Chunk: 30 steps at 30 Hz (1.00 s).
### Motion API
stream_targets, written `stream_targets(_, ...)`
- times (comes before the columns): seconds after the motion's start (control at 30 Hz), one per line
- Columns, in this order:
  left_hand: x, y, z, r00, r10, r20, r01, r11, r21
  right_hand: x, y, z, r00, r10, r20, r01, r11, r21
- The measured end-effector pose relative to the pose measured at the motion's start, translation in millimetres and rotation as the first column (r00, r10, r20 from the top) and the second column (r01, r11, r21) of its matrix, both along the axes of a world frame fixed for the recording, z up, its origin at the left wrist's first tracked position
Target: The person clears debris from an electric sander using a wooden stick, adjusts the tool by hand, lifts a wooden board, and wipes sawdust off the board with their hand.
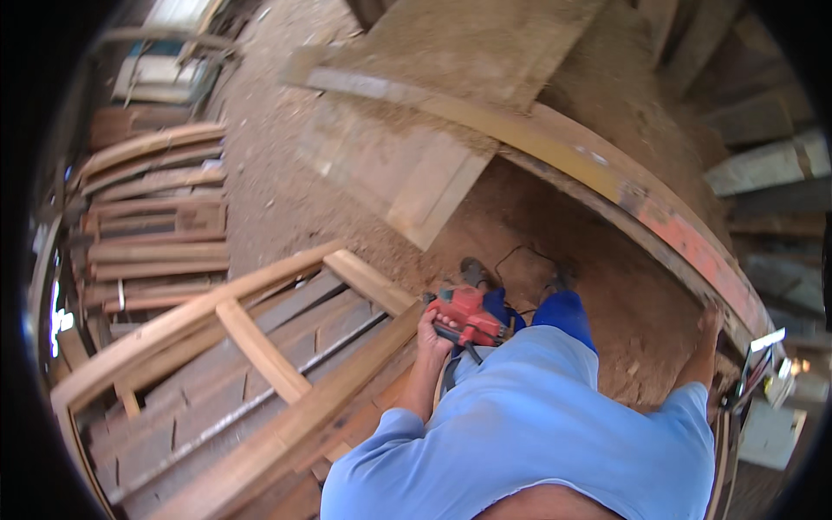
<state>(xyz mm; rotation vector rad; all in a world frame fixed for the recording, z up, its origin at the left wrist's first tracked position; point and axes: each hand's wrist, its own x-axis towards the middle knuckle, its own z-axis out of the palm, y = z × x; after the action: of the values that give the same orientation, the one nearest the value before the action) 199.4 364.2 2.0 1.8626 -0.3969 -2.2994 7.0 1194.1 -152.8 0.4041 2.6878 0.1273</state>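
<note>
My left hand [431, 335] is closed round the dark handle of a red corded power tool [468, 310], perhaps an electric planer. I carry it at waist height, above my legs; its underside is hidden. On the right, my right hand [711, 321] reaches out to the edge of a long board [641, 208] with worn yellow and red paint. Its fingers seem to curl over that edge, though they are small and soft in the picture. A light wooden frame [264, 351] with crossbars lies to the left of the tool, on top of darker planks.
Stacked frames and planks [156, 217] line the left side. A flat brown panel [399, 165] lies under the long board, with a larger sheet [472, 43] beyond. Timber [771, 173] leans at the right, near a white box [771, 433]. A dark cord [524, 251] loops by my feet.
</note>
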Motion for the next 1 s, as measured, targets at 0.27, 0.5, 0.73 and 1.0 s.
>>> stream_targets(0.27,1.8,11.6,-1.1,0.999,0.048,-0.010,-0.048,0.999,-0.013,-10.2,-26.4,-37.4,0.756,-0.655,-0.014,0.614,0.716,-0.333)
stream_targets(0.5,23.3,-3.8,-2.4,0.991,0.133,0.020,-0.132,0.991,-0.019,-4.1,-197.7,28.0,0.452,-0.710,0.539,0.270,-0.467,-0.842)
stream_targets(0.73,43.4,-31.4,-1.8,0.967,0.249,-0.058,-0.244,0.967,0.079,-38.0,-486.9,197.6,0.862,-0.350,0.366,0.336,-0.146,-0.931)
stream_targets(1.0,96.7,-72.1,11.6,0.916,0.218,-0.337,-0.230,0.973,0.005,-65.5,-725.4,283.7,0.870,0.309,-0.383,-0.431,0.100,-0.897)
